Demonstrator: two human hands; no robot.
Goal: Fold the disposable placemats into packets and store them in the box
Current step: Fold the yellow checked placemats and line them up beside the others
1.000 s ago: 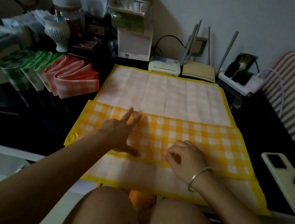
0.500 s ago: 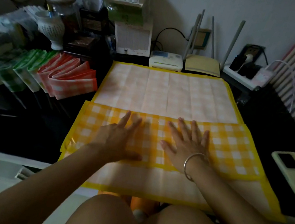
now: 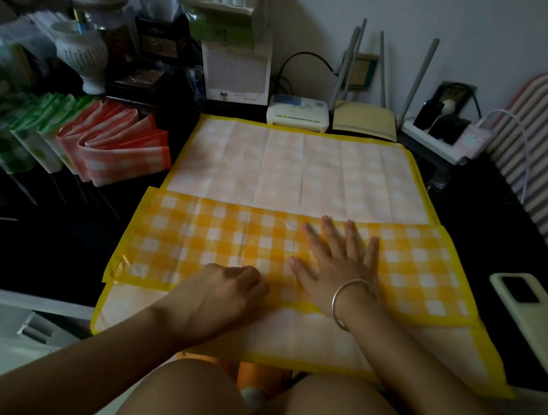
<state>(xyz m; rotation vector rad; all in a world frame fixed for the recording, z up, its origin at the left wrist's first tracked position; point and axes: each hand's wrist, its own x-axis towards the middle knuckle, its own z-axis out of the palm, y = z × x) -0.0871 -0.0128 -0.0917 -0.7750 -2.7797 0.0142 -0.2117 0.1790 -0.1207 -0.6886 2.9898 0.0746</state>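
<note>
Thin, limp and likely slippery, best pinched at its border, the yellow placemat lies part-folded on the tabletop, the right hand pressing it with flat spread fingers, the left hand with fingers curled at the fold's near edge, grip unclear

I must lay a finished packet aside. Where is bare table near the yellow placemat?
Left of the placemat, in front of the folded packets, the dark table is bare. A narrow strip lies between placemat and phone. The back is crowded: routers, power strip.
</note>
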